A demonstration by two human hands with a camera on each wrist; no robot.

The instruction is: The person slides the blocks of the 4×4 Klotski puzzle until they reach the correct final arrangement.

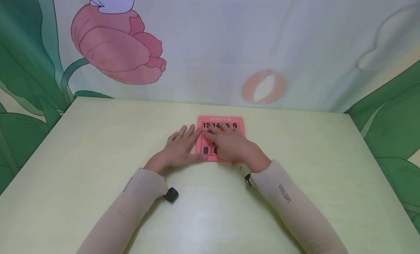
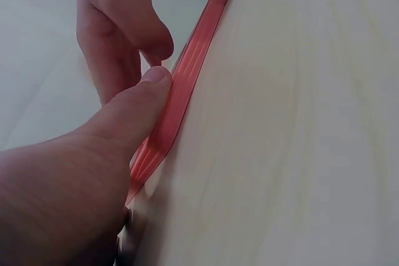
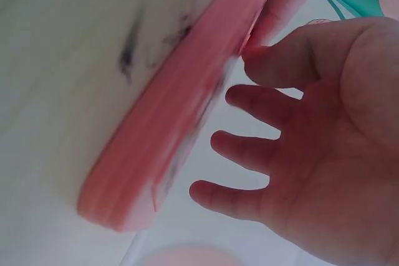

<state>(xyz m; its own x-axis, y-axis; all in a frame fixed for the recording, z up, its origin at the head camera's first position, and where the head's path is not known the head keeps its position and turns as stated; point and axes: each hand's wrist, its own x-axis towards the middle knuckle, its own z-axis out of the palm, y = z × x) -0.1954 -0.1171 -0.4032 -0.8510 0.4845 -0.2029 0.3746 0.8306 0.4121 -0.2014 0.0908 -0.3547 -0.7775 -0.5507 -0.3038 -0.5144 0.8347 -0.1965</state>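
Note:
A pink number slide puzzle (image 1: pixel 205 150) with black digits lies flat on the table between my hands. Its thick, ridged pink side (image 2: pixel 187 79) shows in the left wrist view. My left hand (image 1: pixel 178 146) is at the puzzle's left side, fingers spread and straight. The left thumb (image 2: pixel 140 95) rests on the near edge by the corner, and the index fingertip reaches the left edge. Over the tiles is my right hand (image 1: pixel 229 142), its fingers extended and covering much of the middle and right. In the right wrist view those fingers (image 3: pixel 240 154) are spread above the puzzle's face.
The pale table (image 1: pixel 82 155) spreads out around the puzzle. Behind it hangs a cloth backdrop (image 1: pixel 210 46) printed with flowers and leaves. A black wrist device (image 1: pixel 171 195) sticks out beside the left sleeve, and another (image 1: pixel 248 180) beside the right.

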